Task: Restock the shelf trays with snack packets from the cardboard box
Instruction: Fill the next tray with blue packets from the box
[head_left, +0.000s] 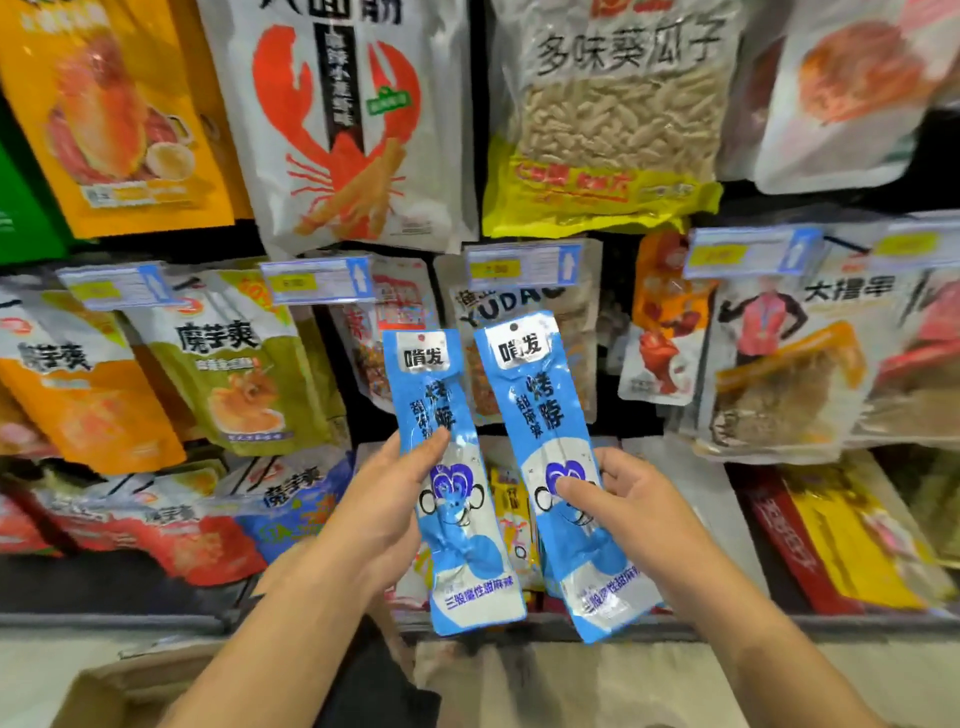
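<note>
Two long blue-and-white snack packets are held upright before the shelf, side by side and apart, tops leaning slightly left. Left packet (452, 483) is gripped mid-height by the left hand (379, 509), right packet (556, 467) by the right hand (623, 499). Cardboard box (104, 691) is partly seen near left.

The left hand (379, 499) grips the left packet (426, 384) and the right hand (623, 499) grips the right packet (540, 395). A narrow slot lies open between the grips, backed by yellow packets (511, 512). Above the grips, price tags (524, 267) jut forward just over the packet tops, and hanging bags (244, 364) crowd the wall behind. Dark gaps open left of the left grip and right of the right grip, beside a fish bag (657, 353). Below the grips the shelf rail (675, 621) crosses, and the box (130, 686) sits lower left.
</note>
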